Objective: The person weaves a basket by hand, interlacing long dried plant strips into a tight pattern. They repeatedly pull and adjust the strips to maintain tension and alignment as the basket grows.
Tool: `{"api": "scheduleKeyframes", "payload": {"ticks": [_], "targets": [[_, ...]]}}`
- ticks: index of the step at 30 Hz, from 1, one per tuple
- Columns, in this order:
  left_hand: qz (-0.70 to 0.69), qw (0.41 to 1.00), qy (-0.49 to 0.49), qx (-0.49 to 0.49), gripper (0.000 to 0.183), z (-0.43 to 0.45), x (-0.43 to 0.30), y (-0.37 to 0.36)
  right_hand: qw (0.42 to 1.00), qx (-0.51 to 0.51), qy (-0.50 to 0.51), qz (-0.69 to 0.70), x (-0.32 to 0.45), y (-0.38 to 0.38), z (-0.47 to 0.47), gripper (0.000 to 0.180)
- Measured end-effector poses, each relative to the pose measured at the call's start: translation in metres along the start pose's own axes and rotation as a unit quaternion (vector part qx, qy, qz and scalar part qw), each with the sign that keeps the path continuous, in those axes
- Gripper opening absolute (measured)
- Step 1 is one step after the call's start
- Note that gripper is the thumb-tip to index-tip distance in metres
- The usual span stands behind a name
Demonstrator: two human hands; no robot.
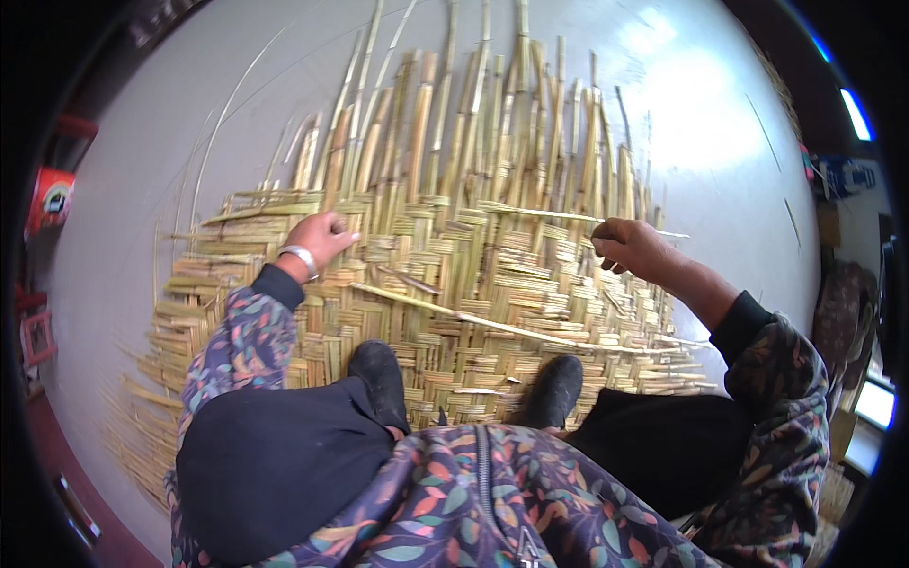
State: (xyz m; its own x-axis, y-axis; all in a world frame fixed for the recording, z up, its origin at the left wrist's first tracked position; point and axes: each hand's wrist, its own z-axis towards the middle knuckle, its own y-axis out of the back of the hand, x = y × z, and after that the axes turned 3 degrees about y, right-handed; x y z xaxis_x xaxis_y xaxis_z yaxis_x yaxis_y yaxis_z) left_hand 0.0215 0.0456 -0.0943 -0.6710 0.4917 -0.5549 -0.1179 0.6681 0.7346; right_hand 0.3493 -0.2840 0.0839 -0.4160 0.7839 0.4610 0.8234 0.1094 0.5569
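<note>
A large woven mat of split reed strips (pixel 454 248) lies on the floor, with loose strip ends (pixel 426 128) pointing away from me. My left hand (pixel 323 241), with a silver bangle (pixel 301 260) at the wrist, hovers over the left part of the weave, fingers curled; whether it pinches a strip cannot be told. My right hand (pixel 628 247) is bent down over the right part, beside the end of a thin pale strip (pixel 540 212) that lies across the mat; a grip on it is not plain. A longer loose strip (pixel 454 312) slants across the weave between the hands and my shoes.
My dark shoes (pixel 380 376) stand on the mat. Thin loose strips (pixel 220 121) lie on the smooth grey floor (pixel 128 213) at the left. Red stools (pixel 37 337) stand at the far left edge, and cloth-covered things (pixel 845 305) at the far right.
</note>
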Motion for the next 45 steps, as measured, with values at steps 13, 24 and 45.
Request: {"api": "scheduleKeyframes", "payload": {"ticks": [13, 24, 45], "targets": [[0.138, 0.92, -0.258, 0.259, 0.026, 0.049, -0.227, 0.058, 0.618, -0.11, 0.006, 0.778, -0.098, -0.085, 0.082, 0.041], [0.153, 0.931, -0.199, 0.265, 0.022, 0.093, -0.265, -0.068, 0.685, -0.012, 0.135, 0.716, -0.1, -0.058, 0.071, 0.031], [-0.001, 0.998, 0.001, 0.057, 0.03, 0.103, -0.232, -0.099, 0.959, -0.047, 0.073, 0.269, -0.024, -0.032, 0.152, 0.035]]}}
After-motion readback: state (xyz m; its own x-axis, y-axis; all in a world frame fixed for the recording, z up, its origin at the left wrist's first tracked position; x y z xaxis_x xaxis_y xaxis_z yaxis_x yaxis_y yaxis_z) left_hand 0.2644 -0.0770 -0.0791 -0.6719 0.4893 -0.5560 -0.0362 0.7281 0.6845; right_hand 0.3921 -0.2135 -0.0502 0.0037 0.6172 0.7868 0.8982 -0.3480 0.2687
